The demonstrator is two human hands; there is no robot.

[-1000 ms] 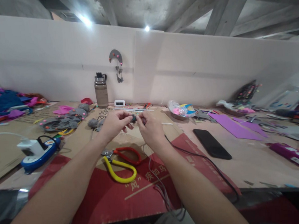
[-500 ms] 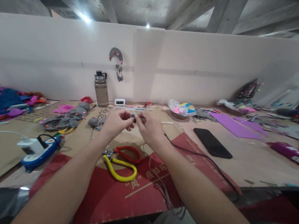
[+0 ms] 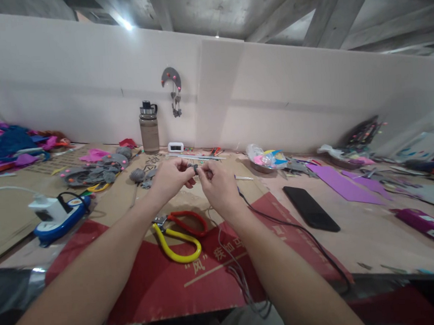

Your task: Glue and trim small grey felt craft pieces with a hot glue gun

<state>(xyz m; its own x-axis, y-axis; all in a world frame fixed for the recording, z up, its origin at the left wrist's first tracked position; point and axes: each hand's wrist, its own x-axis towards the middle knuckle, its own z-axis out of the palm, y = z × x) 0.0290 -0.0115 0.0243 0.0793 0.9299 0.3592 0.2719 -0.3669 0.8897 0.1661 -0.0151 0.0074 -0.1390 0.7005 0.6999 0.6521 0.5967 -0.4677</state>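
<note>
Whole scene slides slightly right; hands hold their pose

Since half a second ago, the bench and wall drift a little rightward in view together, and the small ceiling light (image 3: 217,36) sinks almost behind the white wall panel (image 3: 255,75). The hands scarcely shift against the bench. The left hand (image 3: 171,179) and the right hand (image 3: 215,183) meet fingertip to fingertip, each pinching the small dark-grey piece (image 3: 195,169) between thumb and fingers; its exact form is too small to tell. It is raised above the brown cardboard sheet (image 3: 142,207).

Taking that piece as the dial's centre, the metal scissors with one red and one yellow looped handle (image 3: 181,239) lie near six-thirty, unmoved on the bench, between the forearms. The grey rounded ball (image 3: 138,175) sits at nine, the tall smoky-clear bottle with a black cap (image 3: 149,130) at ten, the grey crescent hanging (image 3: 171,79) between eleven and twelve, and the flat black phone (image 3: 311,209) between three and four.
</note>
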